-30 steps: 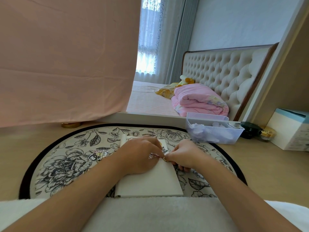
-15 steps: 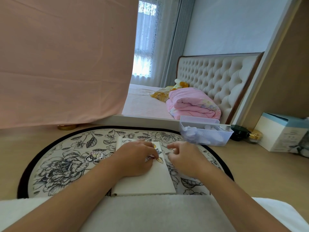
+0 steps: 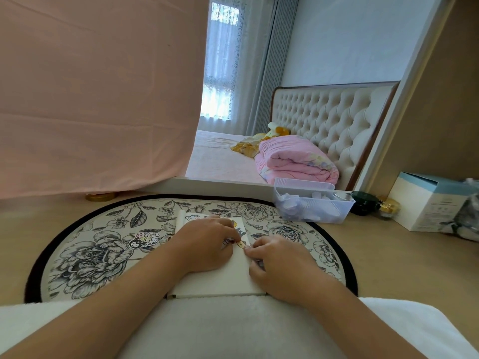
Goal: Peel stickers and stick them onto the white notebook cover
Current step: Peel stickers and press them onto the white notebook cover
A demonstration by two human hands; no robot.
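Observation:
The white notebook (image 3: 220, 281) lies closed on a round floral mat (image 3: 85, 257) in front of me. A colourful sticker (image 3: 239, 235) sits near the cover's right edge, and another sticker (image 3: 193, 218) shows at its far left corner. My left hand (image 3: 204, 244) rests on the cover with curled fingers, pinching the near end of the colourful sticker. My right hand (image 3: 277, 260) is at the notebook's right edge, its curled fingertips meeting the same sticker's lower tip. A loose cartoon sticker (image 3: 145, 239) lies on the mat left of the notebook.
A clear plastic bin (image 3: 311, 206) stands at the mat's back right, with a dark jar (image 3: 364, 202), a gold-lidded jar (image 3: 388, 207) and a white-and-blue box (image 3: 427, 203) further right. A pink cloth (image 3: 98, 99) hangs behind. A white towel (image 3: 233, 327) covers my lap.
My right hand, lifted off to the right half a second ago, has come back down to the sticker at the notebook's right edge. My left hand has stayed on the cover.

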